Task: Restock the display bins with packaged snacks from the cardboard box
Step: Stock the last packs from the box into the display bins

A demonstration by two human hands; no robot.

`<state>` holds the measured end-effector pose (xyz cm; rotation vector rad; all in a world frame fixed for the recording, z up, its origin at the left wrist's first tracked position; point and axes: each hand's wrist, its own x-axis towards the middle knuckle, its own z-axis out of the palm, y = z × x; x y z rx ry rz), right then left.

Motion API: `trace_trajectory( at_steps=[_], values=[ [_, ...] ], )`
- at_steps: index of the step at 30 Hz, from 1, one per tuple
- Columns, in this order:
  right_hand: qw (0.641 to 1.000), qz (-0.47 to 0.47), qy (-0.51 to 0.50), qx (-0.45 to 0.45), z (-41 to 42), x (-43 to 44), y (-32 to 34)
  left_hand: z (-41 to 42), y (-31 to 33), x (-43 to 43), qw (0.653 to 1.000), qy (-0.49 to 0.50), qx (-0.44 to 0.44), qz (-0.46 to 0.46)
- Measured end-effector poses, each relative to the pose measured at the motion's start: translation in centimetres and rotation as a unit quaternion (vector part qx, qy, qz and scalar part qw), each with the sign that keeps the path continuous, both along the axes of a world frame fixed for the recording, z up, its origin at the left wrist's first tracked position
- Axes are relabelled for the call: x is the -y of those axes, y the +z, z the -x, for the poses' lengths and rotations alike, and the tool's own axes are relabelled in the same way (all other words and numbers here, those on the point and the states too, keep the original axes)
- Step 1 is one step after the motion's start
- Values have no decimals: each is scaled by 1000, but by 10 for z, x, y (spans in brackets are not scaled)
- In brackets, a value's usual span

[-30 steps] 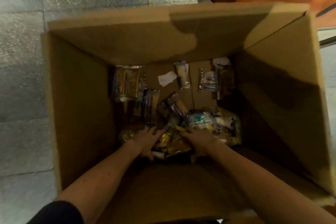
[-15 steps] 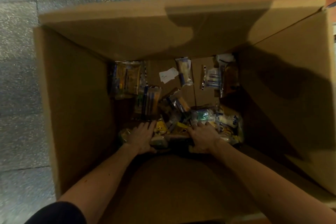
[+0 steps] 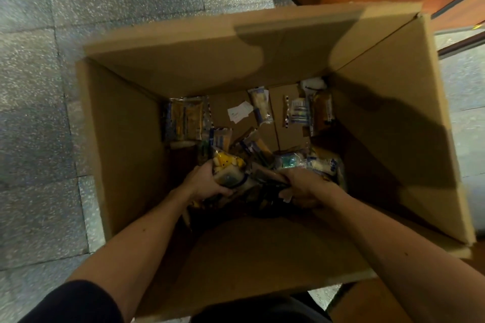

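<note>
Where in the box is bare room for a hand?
Bare cardboard shows around the white slip and between the pale packet and the striped packet. The near end, where left hand and right hand grip packets, is crowded.

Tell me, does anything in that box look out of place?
A small white paper slip lies loose on the cardboard box floor among the snack packets; it looks like no snack. The packets lie jumbled, not stacked.

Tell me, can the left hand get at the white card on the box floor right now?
Probably not yet. The left hand grips a yellow packet, so it has no free fingers. The card itself lies uncovered on the box floor, farther in, with nothing over it.
</note>
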<state>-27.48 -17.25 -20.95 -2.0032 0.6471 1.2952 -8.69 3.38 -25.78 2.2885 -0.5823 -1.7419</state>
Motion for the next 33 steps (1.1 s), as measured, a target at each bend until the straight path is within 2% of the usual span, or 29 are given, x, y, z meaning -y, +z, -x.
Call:
trace_trajectory(
  at_steps=[5, 8, 13, 17, 20, 23, 29, 31, 33],
  values=[
    [987, 0, -158, 37, 11, 22, 43, -16, 49, 29, 998, 35, -3, 45],
    [962, 4, -267, 61, 25, 38, 73, -25, 88, 50, 995, 44, -16, 83],
    [920, -14, -366, 139, 52, 51, 134, -26, 155, 76, 989, 7, -56, 136],
    [854, -79, -462, 226, 89, 50, 192, -10, 212, 93, 981, -38, -74, 173],
    [830, -74, -489, 257, 127, 47, 231, 7, 250, 105, 973, -44, -81, 213],
    [788, -53, -523, 321, 179, 39, 265, 43, 295, 119, 957, -52, -102, 266],
    [681, -50, -604, 411, 302, -3, 328, 155, 385, 136, 917, -76, -186, 345],
    [635, -36, -637, 436, 344, -25, 353, 196, 411, 139, 905, -88, -204, 364],
    [594, -13, -660, 460, 386, -49, 371, 244, 429, 143, 885, -102, -264, 369]
  ],
)
